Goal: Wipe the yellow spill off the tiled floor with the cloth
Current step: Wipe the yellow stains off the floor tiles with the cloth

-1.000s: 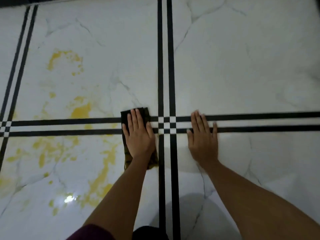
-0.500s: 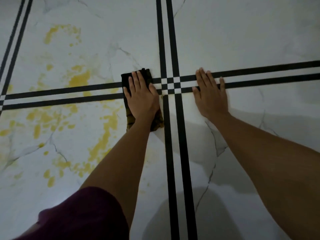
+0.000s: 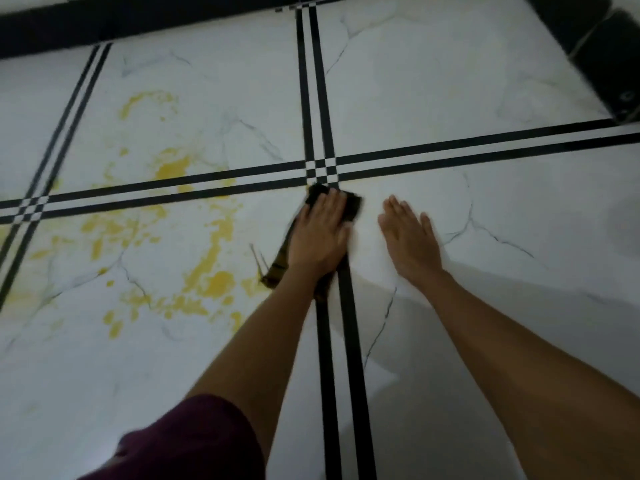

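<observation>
The left hand (image 3: 320,233) is pressing flat on the cloth (image 3: 351,206), mid-wipe — the spill (image 3: 211,282) is lying to its left, mostly unwiped. The right hand (image 3: 408,237) is bracing open-palmed on the floor (image 3: 485,81), empty. Next, probably sweeping the cloth leftward through the yellow.

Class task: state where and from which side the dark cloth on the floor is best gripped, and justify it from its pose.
Grip the cloth at its exposed far corner, coming from above and ahead of the left hand. It lies flat on the tiled floor with that palm covering its middle, so probably only the edges can be pinched.
</observation>
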